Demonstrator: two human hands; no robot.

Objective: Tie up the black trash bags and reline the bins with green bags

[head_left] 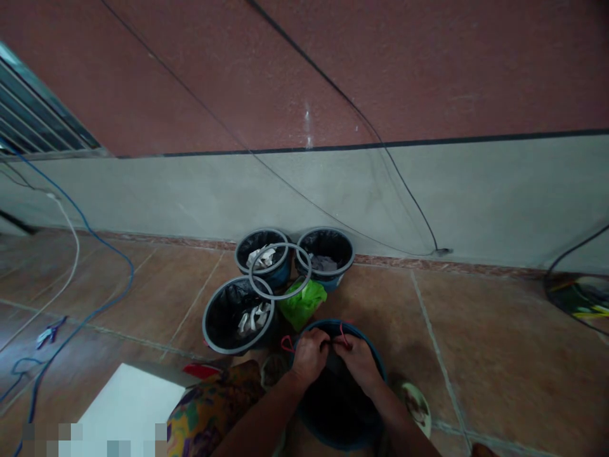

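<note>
In front of me stands a round bin [378, 358] with a blue rim. A black trash bag [333, 397] lines its dark inside. Red drawstring loops [288, 343] of the bag stick out on the far side, one by each hand. My left hand [311, 357] is closed at the far rim, its fingertips pinching the bag's edge. Close beside it, my right hand [359, 365] is also closed on that edge, near the second red loop. The fingertips nearly meet, and the small fold of plastic between them is hard to make out.
Three lined bins with pale crumpled scraps stand beyond: near left [205, 324], back left [238, 251] and back right [351, 254]. A loose grey ring [309, 270] rests across them, beside a green plastic bag [304, 301]. Cables, a blue hose [130, 273] and a white box [128, 406] lie left.
</note>
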